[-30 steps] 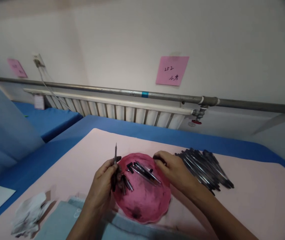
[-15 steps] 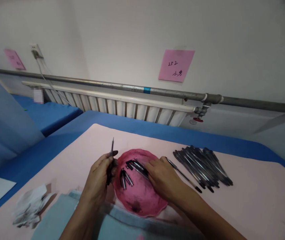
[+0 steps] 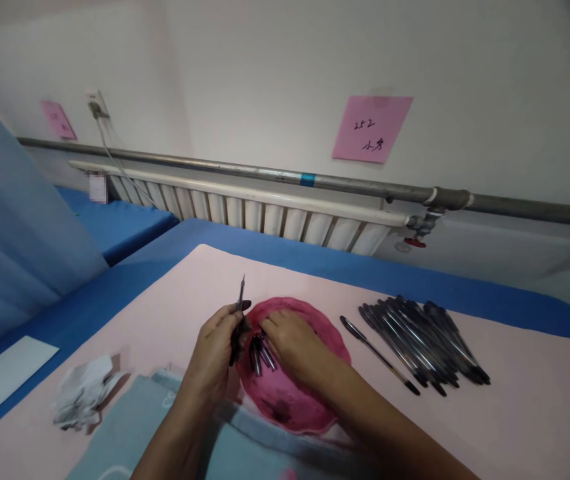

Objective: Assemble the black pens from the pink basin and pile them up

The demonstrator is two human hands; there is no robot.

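My left hand point(image 3: 215, 343) is closed around a pen point(image 3: 241, 297) whose bare writing tip points up, at the left rim of a pink bowl point(image 3: 305, 413). Dark stains mark its fingertips. Inside the bowl, several black pen caps point(image 3: 263, 357) with shiny clips lie at the left. Over them reaches my right hand point(image 3: 292, 343), fingers bent together; what they grip is hidden beneath. A single capped pen point(image 3: 379, 353) lies right of the bowl, beside a heap of black pens point(image 3: 422, 343).
Crumpled white tissue point(image 3: 87, 393) lies left on the pink table cover point(image 3: 165, 307). A light blue cloth point(image 3: 135, 427) is at the near edge, a white sheet point(image 3: 9, 373) at far left. Behind the table runs a radiator point(image 3: 265, 217) with a pipe and red valve point(image 3: 415, 243).
My right hand has moved left across the bowl towards the caps, covering dark pieces seen before. The single pen at right now shows whole. My view has shifted slightly left.
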